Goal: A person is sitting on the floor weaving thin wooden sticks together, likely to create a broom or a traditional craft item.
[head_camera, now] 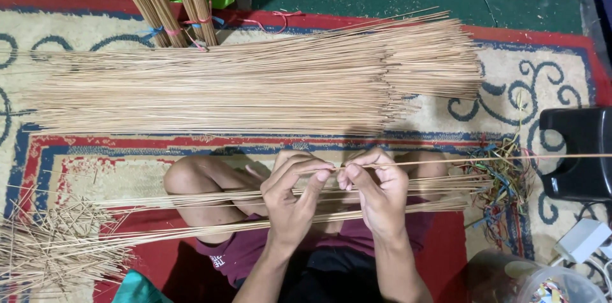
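I sit cross-legged on a patterned carpet [523, 73]. My left hand [293, 198] and my right hand [376, 191] meet in front of me, both pinching one thin tan stick [510, 158] that runs out to the right. More thin sticks [210, 200] lie across my lap and legs. A large loose heap of the same sticks [255, 83] lies flat on the carpet beyond my knees.
Two tied stick bundles [169, 0] lean in at the top left. Short broken stick scraps [54, 242] pile at the lower left. Coloured ties [500, 182] tangle at the right, beside a black stool [577, 150]. A clear plastic tub [542, 281] stands at bottom right.
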